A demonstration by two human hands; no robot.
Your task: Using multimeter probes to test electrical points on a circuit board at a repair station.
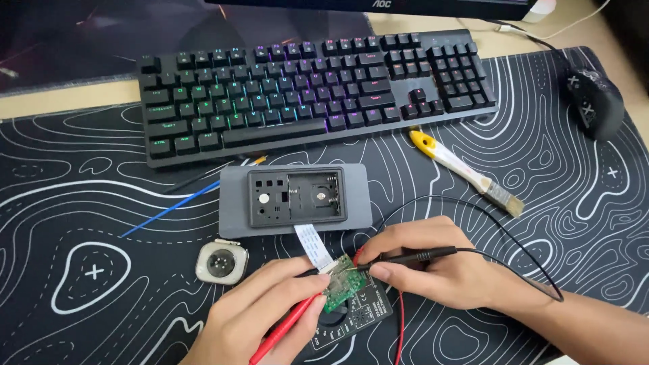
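Note:
My left hand [260, 314] grips a red test probe [284, 329] with its tip against a small green circuit board [343, 287]. My right hand [433, 263] holds a black test probe [412, 257], its tip touching the same board. A white ribbon cable [312, 245] runs from the board up to an open grey device case [295, 197]. The board rests over a black multimeter [362, 316], mostly hidden by my hands.
A black backlit keyboard [311, 91] lies at the back. A yellow-handled brush [463, 169], a black mouse [596, 101], a blue stick [169, 209] and a smartwatch body [222, 261] lie on the patterned desk mat [88, 203]. Black lead wire [520, 250] loops right.

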